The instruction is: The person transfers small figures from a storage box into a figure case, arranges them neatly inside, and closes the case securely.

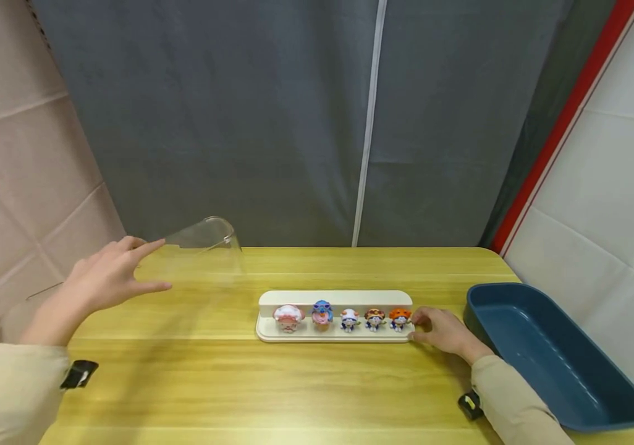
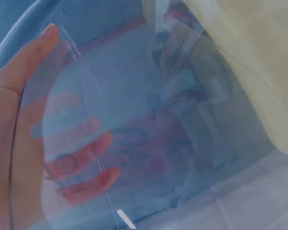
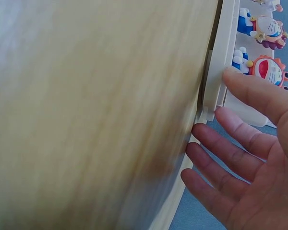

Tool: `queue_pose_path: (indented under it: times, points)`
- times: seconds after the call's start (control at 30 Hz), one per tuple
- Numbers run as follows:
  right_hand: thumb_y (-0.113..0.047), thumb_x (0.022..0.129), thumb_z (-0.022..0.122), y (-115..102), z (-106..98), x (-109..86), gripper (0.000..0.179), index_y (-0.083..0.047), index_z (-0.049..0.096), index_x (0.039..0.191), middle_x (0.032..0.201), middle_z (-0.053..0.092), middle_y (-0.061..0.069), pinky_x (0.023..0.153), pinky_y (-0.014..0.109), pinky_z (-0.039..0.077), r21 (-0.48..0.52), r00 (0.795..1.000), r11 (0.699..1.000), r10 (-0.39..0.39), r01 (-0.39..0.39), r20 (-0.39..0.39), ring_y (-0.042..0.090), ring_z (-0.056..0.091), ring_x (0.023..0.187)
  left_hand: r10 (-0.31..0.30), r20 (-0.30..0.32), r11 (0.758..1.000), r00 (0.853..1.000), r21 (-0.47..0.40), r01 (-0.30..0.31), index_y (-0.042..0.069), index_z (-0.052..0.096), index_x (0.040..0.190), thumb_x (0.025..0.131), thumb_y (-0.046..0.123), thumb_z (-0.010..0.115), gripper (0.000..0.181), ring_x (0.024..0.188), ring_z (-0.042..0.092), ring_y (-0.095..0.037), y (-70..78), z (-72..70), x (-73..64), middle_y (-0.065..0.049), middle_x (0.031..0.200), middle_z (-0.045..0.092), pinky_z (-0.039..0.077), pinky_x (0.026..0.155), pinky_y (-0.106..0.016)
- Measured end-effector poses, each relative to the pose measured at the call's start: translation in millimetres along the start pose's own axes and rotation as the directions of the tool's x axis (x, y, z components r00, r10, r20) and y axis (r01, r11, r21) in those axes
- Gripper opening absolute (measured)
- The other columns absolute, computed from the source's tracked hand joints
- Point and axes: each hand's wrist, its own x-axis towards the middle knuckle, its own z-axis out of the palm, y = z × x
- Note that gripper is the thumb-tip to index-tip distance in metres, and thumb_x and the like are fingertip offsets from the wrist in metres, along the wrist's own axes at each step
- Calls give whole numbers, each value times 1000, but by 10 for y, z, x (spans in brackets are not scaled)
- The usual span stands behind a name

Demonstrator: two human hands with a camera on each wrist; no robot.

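Note:
My left hand (image 1: 108, 275) holds up a clear plastic cover (image 1: 206, 259) on the left, tilted above the table. In the left wrist view the fingers (image 2: 81, 160) show through the clear wall, spread along its width. A long white display stand (image 1: 335, 298) sits on the table, with several small figurines in a row on it: a pink and white one (image 1: 289, 317), a blue one (image 1: 322, 311) and cat-faced ones, the last with an orange hood (image 1: 400, 317). My right hand (image 1: 442, 332) pinches the stand's right end, thumb on top and index finger at the edge.
A deep dark-blue tray (image 1: 578, 364) lies on the right side of the wooden table (image 1: 295, 389), beside my right forearm. A grey curtain (image 1: 228, 123) hangs at the back. Pale panels (image 1: 16, 154) stand at the left and right.

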Motion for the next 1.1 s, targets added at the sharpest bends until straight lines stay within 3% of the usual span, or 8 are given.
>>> queue_pose_path:
  times: [0.37,0.7,0.87,1.1]
  points:
    - [-22,73,72,-7,-3,-27,26,-9,57,89,85,58,0,71,36,44,8,1000,1000,13,-13,-2,17,53,78,101,-25,995,995,-7,-101,12,39,134,66,73,50,92,101,45,-33,275,-351,263,-18,122,42,43,59,-50]
    - [-24,72,73,7,8,-35,26,-10,57,88,84,58,-1,72,36,44,8,1000,1000,6,-6,-7,17,53,78,165,-14,986,986,-30,-166,20,40,134,65,72,52,87,109,42,-28,599,-561,481,-9,124,42,40,65,-48]
    - [-24,73,72,7,7,-33,26,-10,57,88,85,58,-1,71,36,44,5,1000,1000,2,-2,-9,17,53,78,231,-9,972,973,-49,-232,21,40,134,69,64,59,80,111,41,-27,782,-624,613,-7,125,42,40,70,-49]
    - [-23,72,73,3,-8,-42,26,-9,58,88,85,58,0,71,36,44,5,1000,1000,-4,4,-14,18,53,78,335,13,940,942,-62,-334,21,40,133,71,57,63,76,108,44,-26,1091,-604,795,-8,125,42,42,70,-43]
